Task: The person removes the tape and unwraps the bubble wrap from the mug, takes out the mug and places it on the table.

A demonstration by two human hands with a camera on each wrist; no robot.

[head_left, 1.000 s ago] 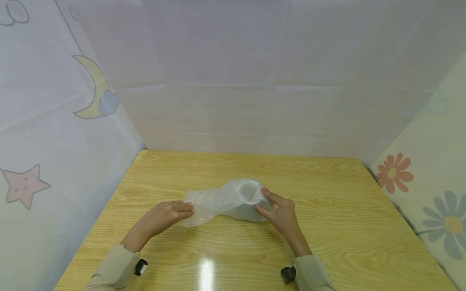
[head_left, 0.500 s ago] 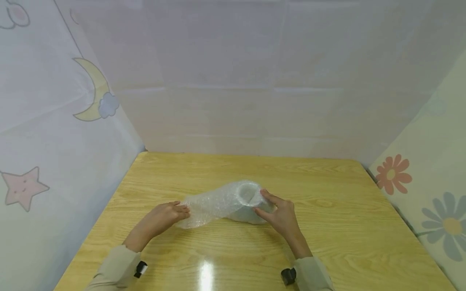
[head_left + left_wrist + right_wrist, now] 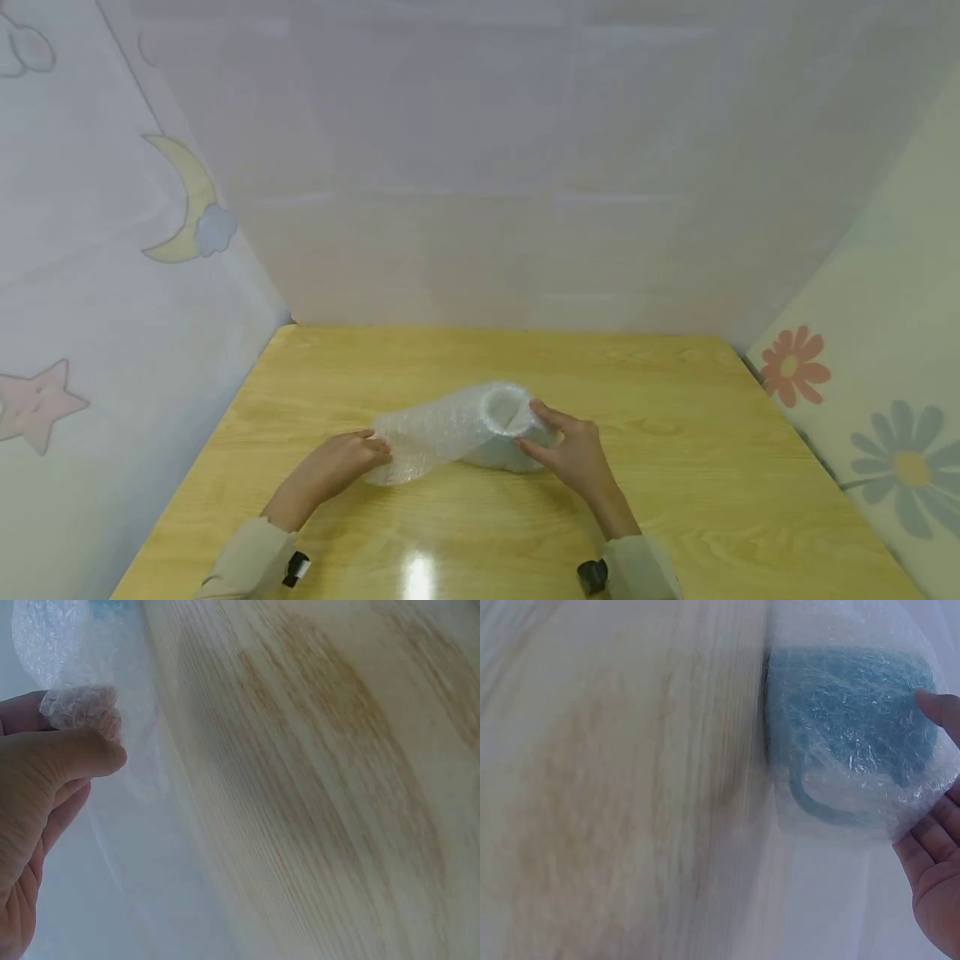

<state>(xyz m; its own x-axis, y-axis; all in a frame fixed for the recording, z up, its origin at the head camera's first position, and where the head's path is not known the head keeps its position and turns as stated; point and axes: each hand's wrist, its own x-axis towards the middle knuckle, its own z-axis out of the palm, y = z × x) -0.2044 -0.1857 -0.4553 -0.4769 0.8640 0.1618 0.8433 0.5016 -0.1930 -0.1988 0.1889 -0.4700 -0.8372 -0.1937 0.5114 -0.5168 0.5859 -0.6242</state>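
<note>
A blue mug (image 3: 847, 705) with a looped handle shows through layers of clear bubble wrap (image 3: 431, 429) in the right wrist view. It stands on the table with the wrap's round opening facing up in the head view. My right hand (image 3: 576, 454) grips the wrapped mug from the right, thumb on one side and fingers on the other. A loose tail of wrap stretches left, and my left hand (image 3: 333, 468) pinches its end. In the left wrist view the thumb and fingers (image 3: 94, 754) hold the crumpled edge, slightly above the table.
The wooden table (image 3: 645, 500) has its back edge against a pale wall sheet (image 3: 480, 250). Printed side sheets with a moon (image 3: 187, 200) and flowers (image 3: 795, 367) border it left and right. Dark wrist cameras (image 3: 592, 577) sit by both sleeves.
The wrap's tail, creased and bunched earlier, now lies smoother and more spread between the hands. My right hand keeps its grip on the mug. The head view has tilted up slightly.
</note>
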